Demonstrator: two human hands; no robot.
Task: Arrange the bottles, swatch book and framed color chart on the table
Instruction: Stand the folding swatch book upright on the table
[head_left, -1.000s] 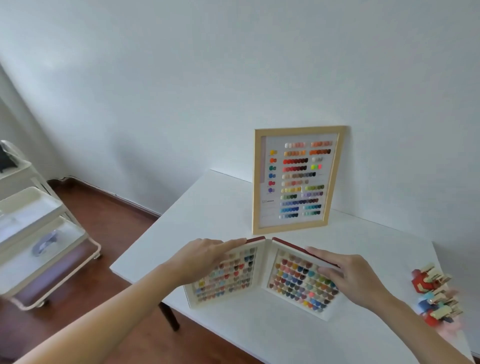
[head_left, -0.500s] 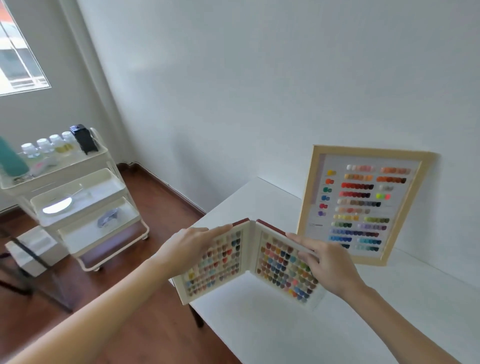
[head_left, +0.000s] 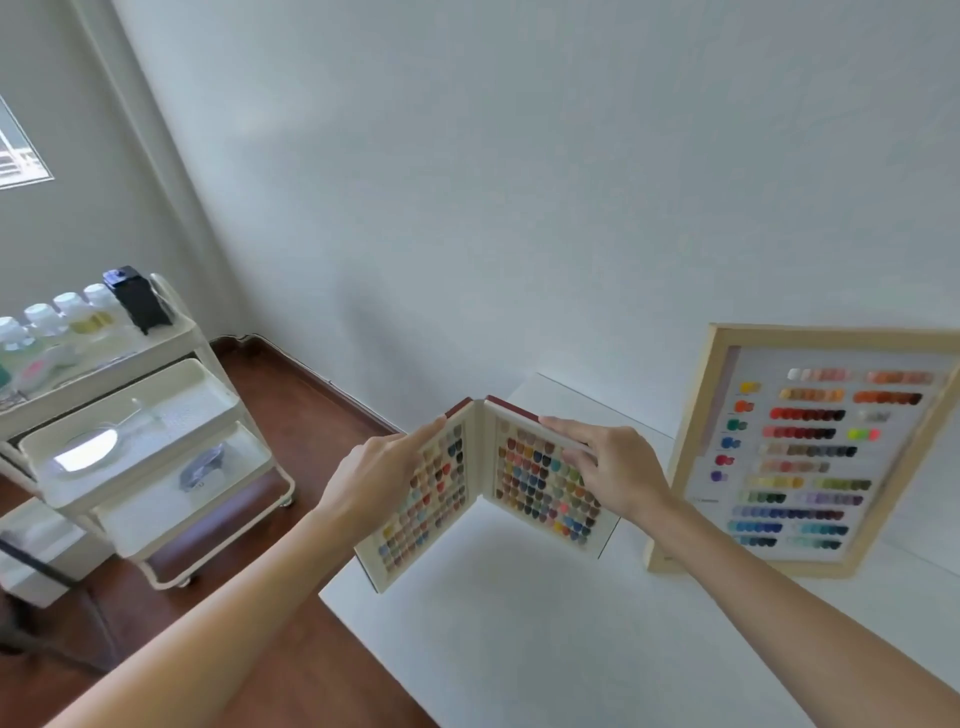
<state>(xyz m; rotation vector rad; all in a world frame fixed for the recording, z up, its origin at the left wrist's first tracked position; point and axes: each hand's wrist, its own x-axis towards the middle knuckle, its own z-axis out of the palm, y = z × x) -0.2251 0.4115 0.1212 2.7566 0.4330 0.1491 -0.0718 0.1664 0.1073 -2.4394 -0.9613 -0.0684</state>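
Observation:
The swatch book (head_left: 524, 483) stands open like a V near the left corner of the white table (head_left: 530, 623), its two pages full of small colour chips. My left hand (head_left: 379, 478) grips the left cover and my right hand (head_left: 608, 467) grips the top of the right cover. The framed color chart (head_left: 800, 452), in a pale wood frame, leans against the wall at the right. Several white-capped bottles (head_left: 57, 317) stand on the top shelf of a cart at the far left, away from both hands.
A white three-tier cart (head_left: 156, 447) stands on the dark wood floor left of the table, with a black container (head_left: 137, 299) on top and a hand mirror (head_left: 88, 449) on its middle tray. The table's left edge lies right under the book.
The view has swung left, so the cart and bottles show and the chart sits at the right edge. Both hands keep hold of the open swatch book, now nearer the table's left corner.

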